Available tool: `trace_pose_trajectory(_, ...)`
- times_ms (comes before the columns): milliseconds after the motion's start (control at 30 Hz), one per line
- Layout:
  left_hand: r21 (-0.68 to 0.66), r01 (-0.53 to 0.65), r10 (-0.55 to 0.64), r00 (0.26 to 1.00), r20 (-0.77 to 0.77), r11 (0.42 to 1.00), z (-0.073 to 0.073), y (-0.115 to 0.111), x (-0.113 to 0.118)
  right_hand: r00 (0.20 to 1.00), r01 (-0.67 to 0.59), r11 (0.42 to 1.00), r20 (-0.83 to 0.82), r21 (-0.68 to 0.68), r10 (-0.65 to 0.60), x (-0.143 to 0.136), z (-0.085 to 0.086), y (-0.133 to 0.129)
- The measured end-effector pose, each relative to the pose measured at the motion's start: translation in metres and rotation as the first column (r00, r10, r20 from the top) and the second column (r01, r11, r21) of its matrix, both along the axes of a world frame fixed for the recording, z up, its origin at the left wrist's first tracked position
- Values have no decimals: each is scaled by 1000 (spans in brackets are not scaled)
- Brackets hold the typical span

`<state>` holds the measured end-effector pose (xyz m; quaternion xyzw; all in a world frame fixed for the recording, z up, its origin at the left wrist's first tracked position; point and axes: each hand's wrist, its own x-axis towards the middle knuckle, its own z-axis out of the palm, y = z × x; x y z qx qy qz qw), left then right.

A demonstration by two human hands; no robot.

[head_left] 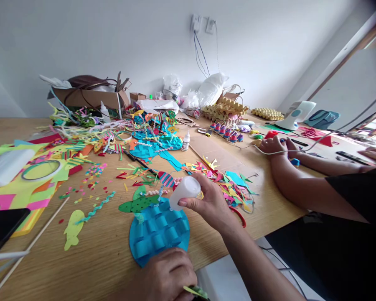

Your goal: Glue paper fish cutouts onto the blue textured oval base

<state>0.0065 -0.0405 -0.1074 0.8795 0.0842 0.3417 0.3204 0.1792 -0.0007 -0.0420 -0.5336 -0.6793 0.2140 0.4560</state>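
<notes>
My right hand [211,200] is closed around a white plastic glue bottle [185,191], tipped with its base toward me, over the far edge of a blue woven-paper disc [163,234]. Close to the disc's near edge, my left hand [167,274] is closed with curled fingers. A small green and yellow piece [196,291] pokes out from under them; its kind is unclear. On the disc's far rim lies a green spotted paper turtle or fish shape [139,204]. A yellow paper fish [73,230] with a teal wavy strip lies to the left.
Paper scraps [235,188] and red-handled scissors [240,217] lie to the right. A second glue bottle [186,141] stands near a decorated blue piece [144,146]. A tape roll [41,170], phone [6,230] and wooden stick [34,242] are left. Another person's hands [274,146] work at right.
</notes>
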Motion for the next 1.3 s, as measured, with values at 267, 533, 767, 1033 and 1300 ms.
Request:
trace_pose_trajectory(267,-47,-30,32,999,32,998,-9,-4,3,999,9,1000,46,11,-9,-2,-1,3)
trace_pose_trajectory(533,-50,-35,36,999,31,998,-9,-4,3,999,4,1000,45,-15,-4,-5,0,4)
trace_pose_trajectory(767,-52,-25,25,1000,-4,998,-8,-4,2,1000,-13,998,20,-57,14,-4,-5,5)
trace_pose_trajectory(1033,55,-44,40,997,64,998,-8,-2,6,1000,-3,997,11,-81,4,-5,-6,6)
trace_pose_trajectory(1300,101,-77,66,992,111,992,-20,0,12,1000,-14,997,4,-81,14,-6,-7,8)
